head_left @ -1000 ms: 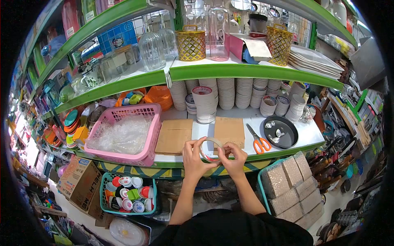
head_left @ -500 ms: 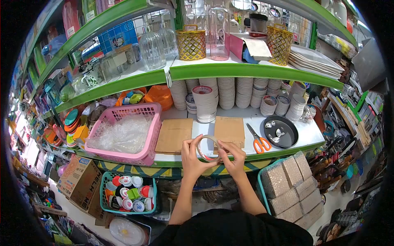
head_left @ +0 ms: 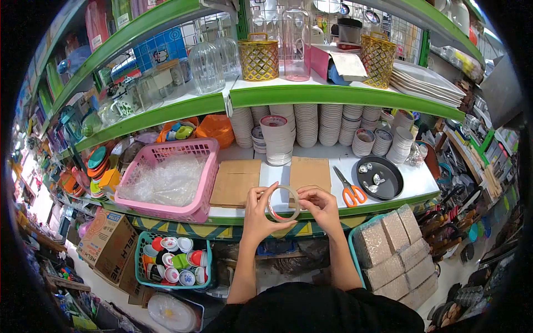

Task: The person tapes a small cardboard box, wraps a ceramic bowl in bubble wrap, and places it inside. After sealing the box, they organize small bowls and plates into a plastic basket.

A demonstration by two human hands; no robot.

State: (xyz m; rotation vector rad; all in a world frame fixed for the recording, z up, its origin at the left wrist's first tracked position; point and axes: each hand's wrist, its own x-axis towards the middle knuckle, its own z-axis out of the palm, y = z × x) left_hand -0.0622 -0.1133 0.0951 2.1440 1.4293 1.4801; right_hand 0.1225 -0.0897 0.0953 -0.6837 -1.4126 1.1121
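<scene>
A roll of tape [head_left: 297, 211], beige with a hollow centre, stands on edge in front of the shelf. My left hand [head_left: 259, 219] grips its left side, thumb below and fingers above. At its right edge my right hand [head_left: 322, 210] has thumb and fingers pinched together; whether they grip a loose tape end is too small to see. Behind the hands, two flat cardboard pieces [head_left: 237, 183] lie on the white shelf. Orange-handled scissors [head_left: 352, 191] lie to the right, beside a black round pan [head_left: 390, 178] with several crumpled silvery bits inside.
A pink basket [head_left: 205, 208] of clear plastic stands on the left. Stacks of white bowls [head_left: 277, 139] line the back under the green-edged upper shelf [head_left: 344, 95]. Below are a teal basket [head_left: 173, 287] of small containers and bubble-wrapped bundles [head_left: 397, 252].
My right hand has shifted slightly right, and its fingers have curled in at the roll's edge. The roll has turned to show its opening more fully. My left hand keeps its grip.
</scene>
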